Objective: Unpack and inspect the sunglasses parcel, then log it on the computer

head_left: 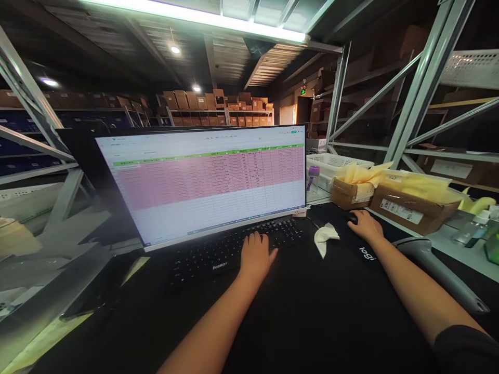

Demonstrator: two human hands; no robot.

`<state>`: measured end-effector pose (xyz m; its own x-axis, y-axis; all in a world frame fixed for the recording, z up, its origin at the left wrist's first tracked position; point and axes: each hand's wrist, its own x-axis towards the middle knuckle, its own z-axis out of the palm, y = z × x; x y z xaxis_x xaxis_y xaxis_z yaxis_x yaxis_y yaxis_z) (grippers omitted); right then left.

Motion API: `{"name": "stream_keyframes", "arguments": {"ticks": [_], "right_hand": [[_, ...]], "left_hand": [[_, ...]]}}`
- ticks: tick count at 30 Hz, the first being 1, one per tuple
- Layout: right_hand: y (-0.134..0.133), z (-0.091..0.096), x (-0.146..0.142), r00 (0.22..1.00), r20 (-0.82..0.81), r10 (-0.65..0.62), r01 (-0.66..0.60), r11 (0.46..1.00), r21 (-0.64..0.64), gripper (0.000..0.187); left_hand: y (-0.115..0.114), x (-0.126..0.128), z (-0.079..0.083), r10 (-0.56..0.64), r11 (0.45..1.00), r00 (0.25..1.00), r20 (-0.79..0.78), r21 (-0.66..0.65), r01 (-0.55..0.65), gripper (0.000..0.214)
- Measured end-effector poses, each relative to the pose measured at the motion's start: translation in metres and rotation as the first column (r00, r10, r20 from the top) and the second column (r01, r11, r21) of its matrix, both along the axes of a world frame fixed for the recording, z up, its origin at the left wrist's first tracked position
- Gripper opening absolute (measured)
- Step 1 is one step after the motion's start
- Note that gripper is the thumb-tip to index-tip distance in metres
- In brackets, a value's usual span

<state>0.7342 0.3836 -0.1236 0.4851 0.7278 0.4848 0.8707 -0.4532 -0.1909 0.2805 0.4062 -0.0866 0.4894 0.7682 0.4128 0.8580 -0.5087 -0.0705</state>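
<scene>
My left hand (255, 254) lies over the right-hand part of a black keyboard (230, 253), fingers on the keys and thumb held out to the side. On the mat at the right, my right hand (366, 227) is closed over a small black computer mouse (352, 218), of which only the front end shows. Behind the keyboard stands a monitor (218, 187) with a spreadsheet of pink rows under a green header. A crumpled white tissue (326, 238) sits between my hands, right of the keyboard.
A grey handheld scanner (440, 270) rests beside my right forearm. Cardboard boxes (413, 208) with yellow packets, a white basket (327, 171) and a clear bottle (471, 231) line the right side. Metal rack posts (421, 78) frame the desk. A dark flat object (95, 301) lies at left.
</scene>
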Motion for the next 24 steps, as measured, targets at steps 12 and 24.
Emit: {"name": "stream_keyframes", "arguments": {"ticks": [12, 24], "right_hand": [[-0.008, 0.011, -0.010, 0.999, -0.008, -0.039, 0.038, 0.997, -0.067, 0.046], [-0.008, 0.012, -0.009, 0.999, -0.009, -0.032, 0.032, 0.998, -0.058, 0.045]], "left_hand": [[0.000, 0.000, 0.000, 0.005, 1.000, 1.000, -0.017, 0.000, -0.005, 0.055], [0.003, 0.000, -0.004, 0.002, 0.998, 1.000, -0.021, 0.059, 0.000, 0.048]]}}
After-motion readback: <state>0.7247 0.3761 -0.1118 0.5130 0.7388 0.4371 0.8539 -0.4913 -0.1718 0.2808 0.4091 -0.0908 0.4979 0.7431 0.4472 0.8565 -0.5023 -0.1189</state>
